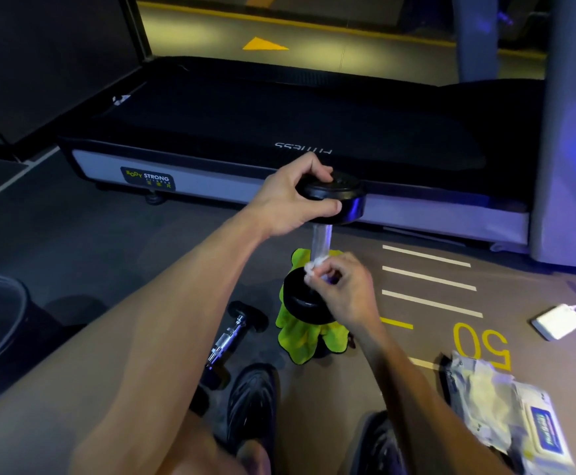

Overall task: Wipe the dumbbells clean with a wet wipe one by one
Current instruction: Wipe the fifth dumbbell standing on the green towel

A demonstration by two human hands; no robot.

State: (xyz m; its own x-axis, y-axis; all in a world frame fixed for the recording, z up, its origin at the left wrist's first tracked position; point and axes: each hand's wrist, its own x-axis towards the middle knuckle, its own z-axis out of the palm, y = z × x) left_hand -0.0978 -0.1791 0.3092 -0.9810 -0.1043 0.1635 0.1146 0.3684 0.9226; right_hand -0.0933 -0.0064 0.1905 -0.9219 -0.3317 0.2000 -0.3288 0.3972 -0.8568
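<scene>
Two hands on upright dumbbell, left hand atop, right hand pinching wipe

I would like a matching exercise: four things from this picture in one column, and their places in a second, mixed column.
1. upright dumbbell
2. second dumbbell
3. wet wipe
4. wipe pack

a. lying on the floor near the shoe
b. on the floor at far right
c. standing on the green cloth
d. pinched in the right hand

Pairs: 1-c, 2-a, 3-d, 4-b

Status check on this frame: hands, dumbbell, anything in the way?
Left hand grips upright dumbbell's top weight. Right hand pinches wet wipe on handle. Second dumbbell on floor, apart.
</scene>
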